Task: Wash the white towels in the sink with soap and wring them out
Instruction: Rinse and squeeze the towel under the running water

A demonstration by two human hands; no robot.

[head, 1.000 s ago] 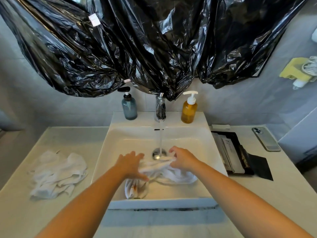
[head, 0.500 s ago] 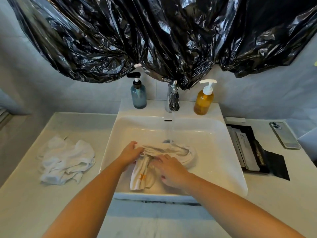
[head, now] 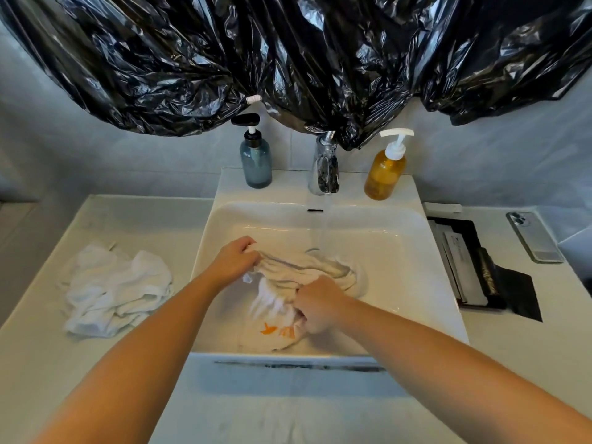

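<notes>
Your left hand (head: 235, 261) sits at the far left of the sink basin (head: 442, 283), its fingers (head: 249, 244) curled tight and pinching one end of the wet white towel (head: 307, 270). From there the towel runs as a bunched roll across the basin floor, just in front of the water stream (head: 323, 225) falling from the chrome faucet (head: 325, 168). Your right hand (head: 318, 307) is nearer you, fingers (head: 304, 317) closed in a fist round the towel's middle, and a loose end with orange marks spills out beneath that fist. A second crumpled white towel (head: 118, 290) lies on the surface (head: 41, 347) left of the sink, well apart from both hands. A blue soap bottle (head: 255, 161) and an amber soap bottle (head: 384, 174) stand either side of the faucet.
</notes>
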